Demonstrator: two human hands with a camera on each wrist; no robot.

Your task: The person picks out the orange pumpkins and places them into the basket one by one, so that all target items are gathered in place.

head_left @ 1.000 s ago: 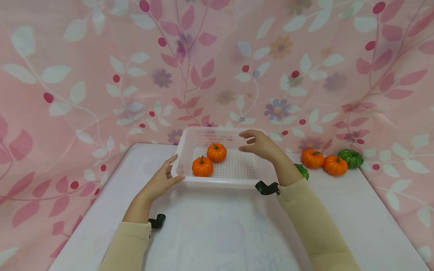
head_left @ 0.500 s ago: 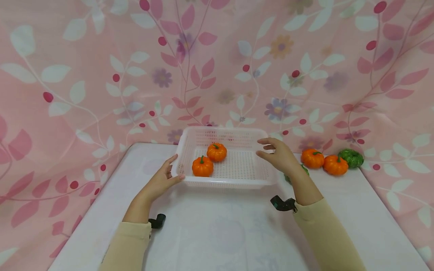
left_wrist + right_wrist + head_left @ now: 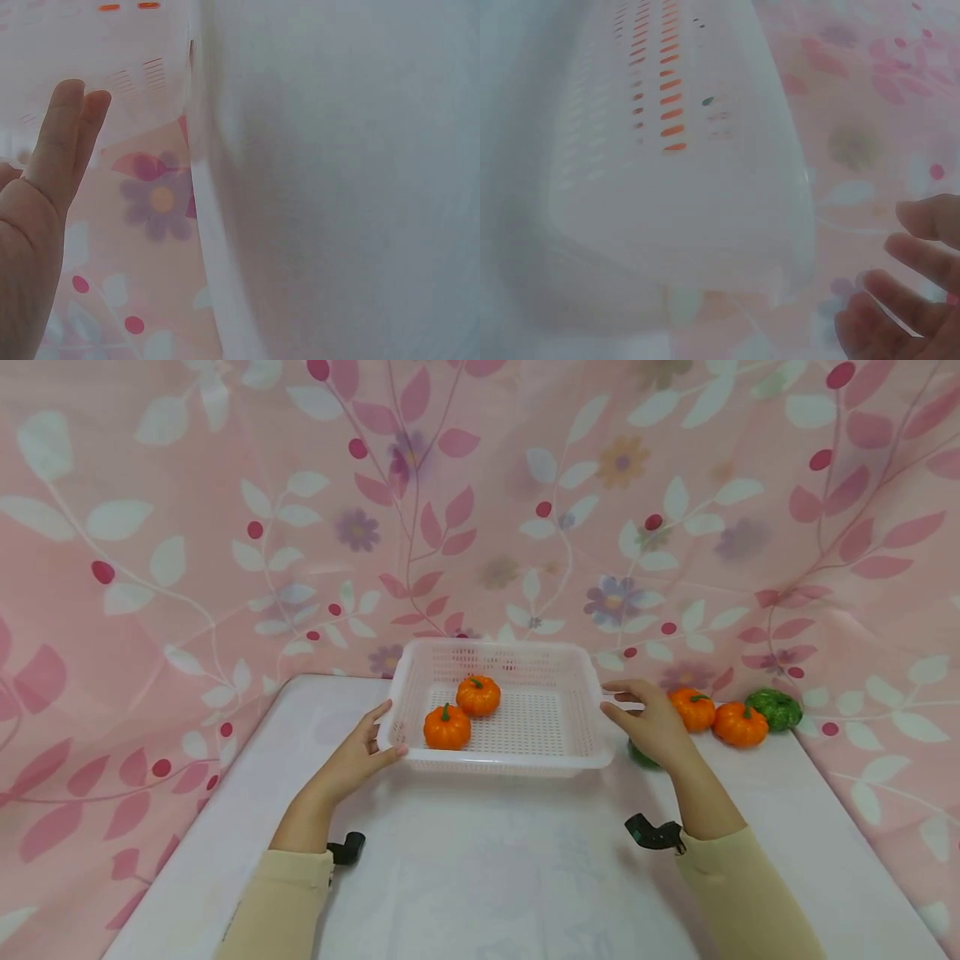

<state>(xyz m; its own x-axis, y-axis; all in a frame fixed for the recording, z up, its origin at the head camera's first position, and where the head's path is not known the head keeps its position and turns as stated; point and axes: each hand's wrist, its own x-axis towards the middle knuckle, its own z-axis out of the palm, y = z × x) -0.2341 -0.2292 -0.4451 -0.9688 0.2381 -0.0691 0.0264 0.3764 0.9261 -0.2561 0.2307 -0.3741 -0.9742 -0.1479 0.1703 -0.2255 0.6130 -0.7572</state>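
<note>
A white plastic basket [image 3: 510,762] with slotted walls stands on the table, and two small orange pumpkins [image 3: 478,696] lie in its left half. My left hand [image 3: 352,762] is at the basket's left front corner, thumb at the rim, straight fingers along the outer wall. Two straight fingers of it show against the wall in the left wrist view. Just beyond the right side is my right hand [image 3: 651,725], fingers loosely bent and holding nothing. The right wrist view shows a gap between those fingertips [image 3: 877,281] and the basket.
Right of the basket, two more orange pumpkins [image 3: 740,725] and a green gourd-like vegetable [image 3: 774,710] sit by the table's back right corner. Another green one [image 3: 642,756] is partly hidden behind my right hand. A pink floral cloth [image 3: 495,510] hangs behind the white table [image 3: 480,860].
My right hand has moved out from above the basket, right and toward me, to beside its right wall. The left hand and the pumpkins in the basket have stayed in place.
</note>
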